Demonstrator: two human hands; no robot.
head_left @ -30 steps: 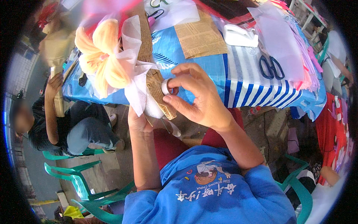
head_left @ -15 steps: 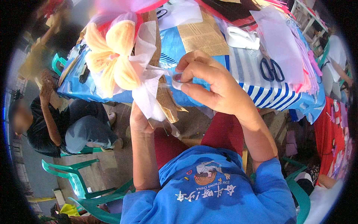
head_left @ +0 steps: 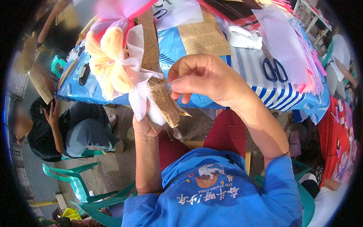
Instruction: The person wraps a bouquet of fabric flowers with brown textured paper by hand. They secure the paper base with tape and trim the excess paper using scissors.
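Bouquet (head_left: 140, 84): count one, located in the left hand (head_left: 143, 126) and rising from it, tilted away from the person and toward the left. Flower heads visible: two. One peach flower (head_left: 109, 62), with long fuzzy petals spread open, lies ahead and left of the left hand. One pink-and-purple flower (head_left: 115, 11) is farther beyond it, partly blurred. Wrapping: white tissue (head_left: 139, 96), creased and flared outward, plus brown newsprint paper (head_left: 166, 104) with a ragged lower end, just ahead and right of the left hand.

Left hand: closed around the lower part of the bouquet; fingers largely concealed by the wrapping. Right hand (head_left: 204, 79): half curled, thumb drawn near the fingers, just right of the newsprint. A thin clear strip (head_left: 162, 87) shows between its fingertips and the wrapping; whether the fingers grip it cannot be told.

Surroundings: one blue-covered table (head_left: 170, 39) beyond both hands. On it, ahead and right of the right hand, one white tape dispenser (head_left: 245, 37) and one pair of dark-handled scissors (head_left: 275, 70); directly beyond that hand, one flat newsprint sheet (head_left: 204, 38). One seated person (head_left: 43, 130) in a dark top is well left of the left hand.
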